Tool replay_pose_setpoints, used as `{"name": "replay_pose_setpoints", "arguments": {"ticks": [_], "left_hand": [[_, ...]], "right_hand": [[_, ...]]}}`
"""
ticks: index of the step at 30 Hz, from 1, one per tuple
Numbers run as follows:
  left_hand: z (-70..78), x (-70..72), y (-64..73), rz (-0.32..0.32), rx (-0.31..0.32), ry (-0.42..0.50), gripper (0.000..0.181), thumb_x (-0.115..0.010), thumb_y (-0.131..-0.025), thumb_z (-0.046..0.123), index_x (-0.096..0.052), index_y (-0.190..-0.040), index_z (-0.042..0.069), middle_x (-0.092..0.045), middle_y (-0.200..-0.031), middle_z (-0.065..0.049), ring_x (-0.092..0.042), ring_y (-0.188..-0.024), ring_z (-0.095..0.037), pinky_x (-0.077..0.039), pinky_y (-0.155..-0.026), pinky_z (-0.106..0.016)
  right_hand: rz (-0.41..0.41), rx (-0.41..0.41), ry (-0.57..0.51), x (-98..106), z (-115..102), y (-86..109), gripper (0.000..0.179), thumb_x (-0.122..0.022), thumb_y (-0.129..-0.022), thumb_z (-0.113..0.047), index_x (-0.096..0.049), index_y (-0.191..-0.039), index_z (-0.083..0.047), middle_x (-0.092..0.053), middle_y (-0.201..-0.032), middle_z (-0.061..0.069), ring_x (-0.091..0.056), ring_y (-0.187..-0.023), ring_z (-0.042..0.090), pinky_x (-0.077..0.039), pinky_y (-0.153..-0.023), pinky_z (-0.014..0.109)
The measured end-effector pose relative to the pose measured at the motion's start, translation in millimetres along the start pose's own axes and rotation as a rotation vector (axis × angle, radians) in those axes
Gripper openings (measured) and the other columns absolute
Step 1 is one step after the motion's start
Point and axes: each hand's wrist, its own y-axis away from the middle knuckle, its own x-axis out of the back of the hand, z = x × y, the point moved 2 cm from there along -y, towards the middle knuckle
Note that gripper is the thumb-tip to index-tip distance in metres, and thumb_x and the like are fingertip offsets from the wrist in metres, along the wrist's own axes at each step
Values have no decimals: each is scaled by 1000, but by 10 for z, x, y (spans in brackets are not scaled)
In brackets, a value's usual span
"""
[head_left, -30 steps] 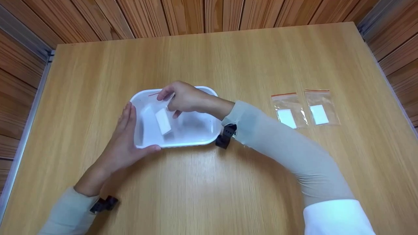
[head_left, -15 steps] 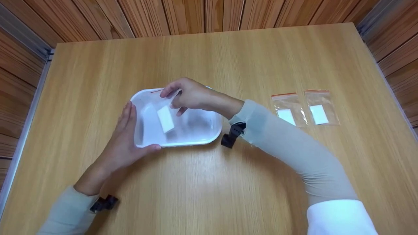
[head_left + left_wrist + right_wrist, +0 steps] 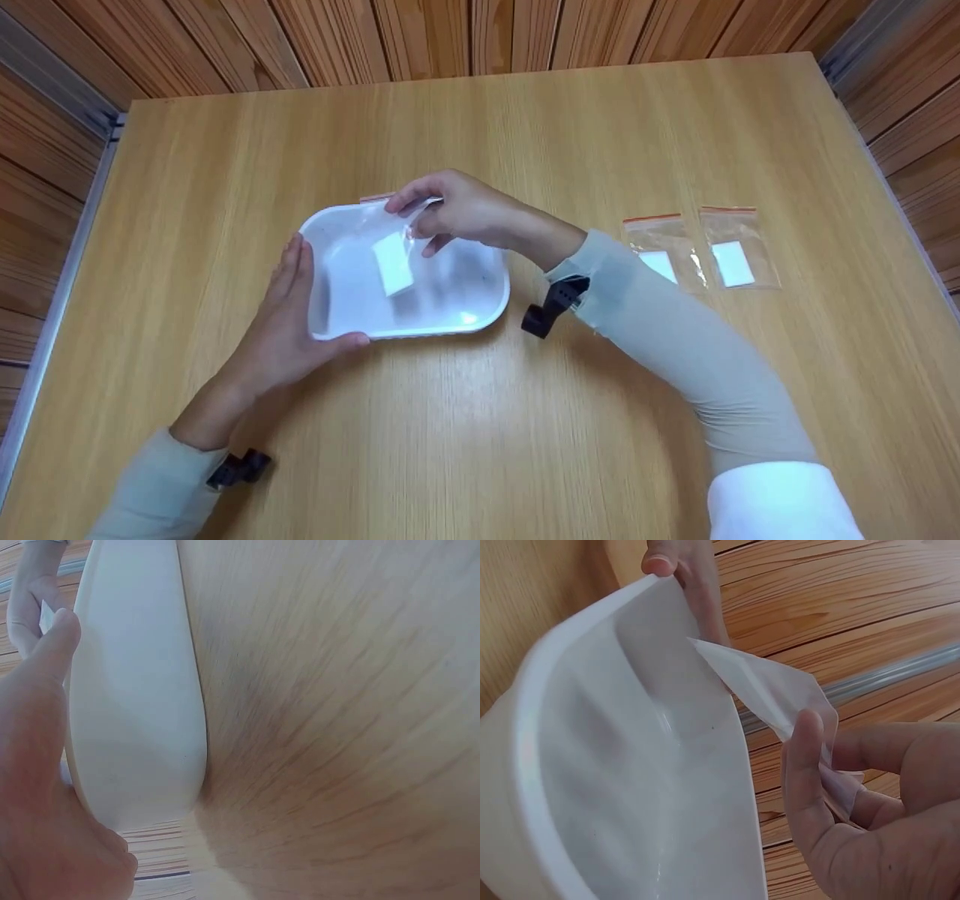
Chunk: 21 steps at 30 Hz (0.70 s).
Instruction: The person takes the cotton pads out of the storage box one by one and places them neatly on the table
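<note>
My right hand (image 3: pixel 469 214) pinches a small clear zip bag (image 3: pixel 769 690) between thumb and fingers. A white card-like rectangle (image 3: pixel 393 264) shows inside the bag, and its red zip edge (image 3: pixel 375 199) shows past the tray's far rim. The bag hangs above a white plastic tray (image 3: pixel 330 281), apart from its floor. With my left hand (image 3: pixel 281 337) I hold the tray's left end, fingers along the left side and thumb (image 3: pixel 56 645) on the near rim. No other thing shows inside the tray.
Two more clear zip bags, the left one (image 3: pixel 664 251) and the right one (image 3: pixel 740 247), lie flat on the wooden table (image 3: pixel 480 435) to the right. Each contains a white rectangle. My right forearm (image 3: pixel 660 345) overlaps the left bag's lower edge. Wood-plank panels surround the table.
My right hand has moved up and to the right, lifting the bag from lower in the tray towards its far rim. The left hand and tray have stayed in place.
</note>
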Motion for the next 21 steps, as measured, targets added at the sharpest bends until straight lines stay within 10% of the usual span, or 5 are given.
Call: {"name": "replay_pose_setpoints", "arguments": {"ticks": [21], "left_hand": [[12,5,-4,-4,9,-9,134,-85,-77,54,10,-163,11,13,-170,-14,2,-154,-43,-24,-110,-74]], "right_hand": [[-29,78,-44,382,88,234,38,-59,-96,9,-61,-133,1,-55,-137,15,-61,-97,21,-59,-76,28]]}}
